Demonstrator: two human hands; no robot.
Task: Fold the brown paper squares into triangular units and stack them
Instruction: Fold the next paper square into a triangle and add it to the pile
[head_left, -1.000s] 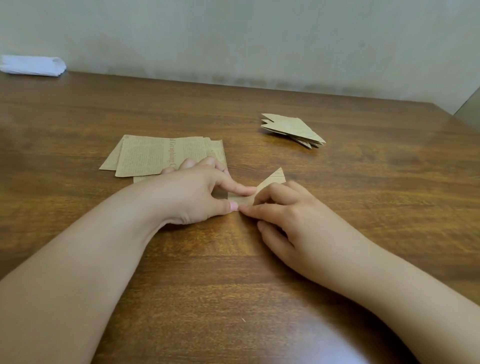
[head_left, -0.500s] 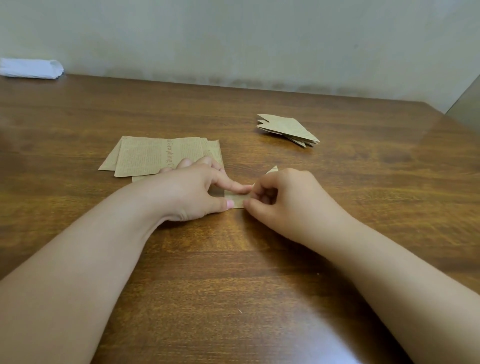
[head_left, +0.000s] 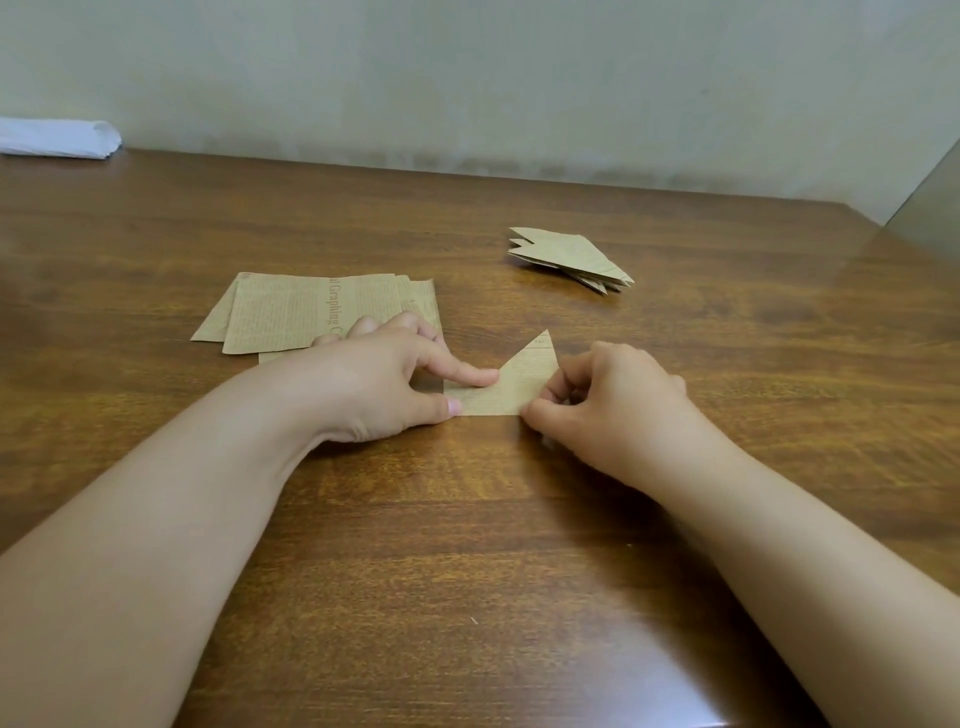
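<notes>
Half-folded paper unit (head_left: 506, 392) lay flat on the wooden table (head_left: 467, 571), between the two hands, near edge running left to right, one pointed flap rising at its right end toward the far side. Left hand (head_left: 374, 387) pressed down on the unit's left part: forefinger laid straight along the upper edge, thumb tip at the near-left corner; the other fingers were hidden behind the hand. Right hand (head_left: 608, 400) had fingers curled, thumb and fingertips pinching at the unit's right edge just below the flap. The unit's long axis ran hand to hand, so the free pointed flap sat on the right hand's side; judged that any next fold of that flap fell to the right hand, the left serving as anchor. Stack of unfolded brown paper squares (head_left: 311, 317) lay just behind the left hand, partly covered by it. Stack of finished triangular units (head_left: 571, 257) sat well apart, far and to the right, nearer the right hand. White bundle (head_left: 54, 137) at far-left table edge against the wall, nature unclear.
</notes>
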